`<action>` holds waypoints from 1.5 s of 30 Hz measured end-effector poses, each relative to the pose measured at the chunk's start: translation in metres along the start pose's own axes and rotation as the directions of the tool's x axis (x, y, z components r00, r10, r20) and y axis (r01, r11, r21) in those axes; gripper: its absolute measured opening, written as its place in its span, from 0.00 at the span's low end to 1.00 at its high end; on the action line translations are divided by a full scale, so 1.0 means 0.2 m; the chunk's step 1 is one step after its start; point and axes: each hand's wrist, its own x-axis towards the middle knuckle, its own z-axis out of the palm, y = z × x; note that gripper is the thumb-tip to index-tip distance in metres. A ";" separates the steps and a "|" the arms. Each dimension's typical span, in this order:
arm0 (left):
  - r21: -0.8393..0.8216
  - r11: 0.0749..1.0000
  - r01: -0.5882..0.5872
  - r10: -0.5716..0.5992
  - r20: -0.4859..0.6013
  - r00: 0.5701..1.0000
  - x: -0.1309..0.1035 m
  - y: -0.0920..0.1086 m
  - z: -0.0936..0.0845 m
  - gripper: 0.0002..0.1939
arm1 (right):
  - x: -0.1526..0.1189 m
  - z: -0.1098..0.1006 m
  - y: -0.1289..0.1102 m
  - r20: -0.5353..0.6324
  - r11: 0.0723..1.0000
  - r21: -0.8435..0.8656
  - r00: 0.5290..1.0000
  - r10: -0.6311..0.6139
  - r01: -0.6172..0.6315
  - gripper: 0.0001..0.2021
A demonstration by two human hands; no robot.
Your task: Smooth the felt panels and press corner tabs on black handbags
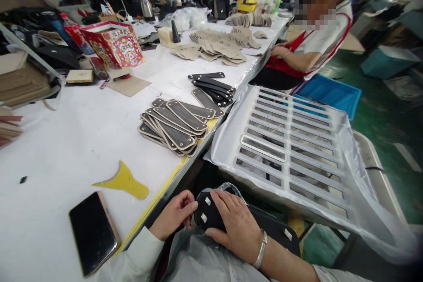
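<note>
A long black rounded strip (280,224) with small white tabs lies across my lap, near the table's edge. My left hand (176,213) is closed in a pinch at the strip's left end, fingers curled inward. Over the strip's top surface lies my right hand (238,224), gripping it with the thumb on the near side and the fingers across it. A bracelet circles the right wrist. Some clear plastic (231,187) shows just behind the strip.
On the white table (59,141) lie a phone (94,233), a yellow template (127,180), a pile of grey-edged strips (175,125) and black strips (214,86). A slatted white rack (291,141) stands to the right, holding one strip. Beyond it sits a co-worker (310,53).
</note>
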 end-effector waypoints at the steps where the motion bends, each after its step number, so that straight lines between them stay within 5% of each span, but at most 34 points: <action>1: -0.016 1.000 -0.001 0.001 -0.004 1.000 -0.02 -0.03 0.00 0.18 | 0.00 0.00 0.00 -0.002 1.000 -0.004 1.000 0.000 0.000 0.37; 5: 0.010 0.998 -0.058 0.058 -0.026 0.998 -0.12 -0.11 0.04 0.22 | -0.01 0.01 -0.01 -0.015 1.000 -0.016 1.000 -0.004 0.003 0.38; 10: 0.331 0.931 -0.153 0.191 -0.085 0.978 -0.21 -0.12 0.10 0.17 | -0.02 0.03 0.00 -0.043 0.999 -0.027 0.999 -0.030 0.029 0.37; 17: 0.474 0.864 -0.170 0.210 -0.033 0.977 -0.28 -0.16 0.13 0.17 | -0.03 0.05 0.00 -0.079 0.999 -0.036 0.996 -0.043 0.041 0.37; 22: 0.729 0.683 0.039 -0.001 -0.052 0.999 -0.32 -0.37 0.08 0.07 | -0.03 0.05 0.00 -0.093 0.999 -0.032 0.995 -0.030 0.027 0.36; 25: 0.738 0.656 0.157 -0.031 -0.181 0.983 -0.33 -0.43 -0.01 0.26 | -0.04 0.04 0.00 -0.080 1.000 -0.024 0.997 -0.017 0.015 0.37; 28: 0.572 0.815 0.094 0.100 -0.299 0.949 -0.30 -0.32 -0.06 0.30 | -0.04 0.03 0.00 -0.071 1.000 -0.011 0.997 -0.011 0.010 0.37; 31: 0.352 0.935 -0.038 0.185 -0.393 0.901 -0.21 -0.12 -0.03 0.28 | -0.04 0.03 0.00 -0.082 1.000 -0.008 0.997 -0.013 0.012 0.37; 35: 0.360 0.925 -0.122 0.239 -0.302 0.923 -0.07 0.07 0.09 0.23 | -0.05 0.04 0.00 -0.087 1.000 -0.013 0.996 -0.018 0.017 0.38; 45: 0.453 0.884 -0.117 0.243 -0.231 0.942 -0.01 0.10 0.15 0.18 | -0.07 0.05 0.03 -0.095 0.999 -0.019 0.995 -0.034 0.032 0.40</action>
